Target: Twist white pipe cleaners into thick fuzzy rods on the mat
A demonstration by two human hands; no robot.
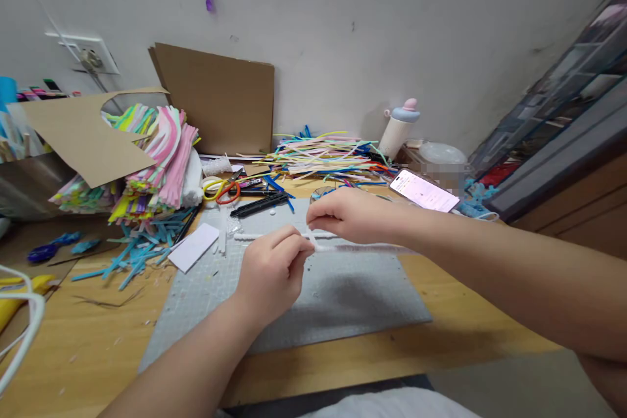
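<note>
My left hand (274, 268) is closed in a pinch on one end of a white pipe cleaner (353, 247) above the grey cutting mat (343, 300). My right hand (347, 212) is also closed, its fingertips pinching the same pipe cleaner just beside the left hand. The fuzzy white stem runs to the right under my right wrist. A second white pipe cleaner (255, 236) lies flat on the mat just behind my hands.
Piles of coloured pipe cleaners (157, 163) and strips (323, 157) sit behind the mat, with scissors (228, 191), black pens (259, 204), a white card (194, 247), cardboard (220, 98), a phone (424, 191) and a bottle (399, 127). Blue scraps (132, 251) lie at left.
</note>
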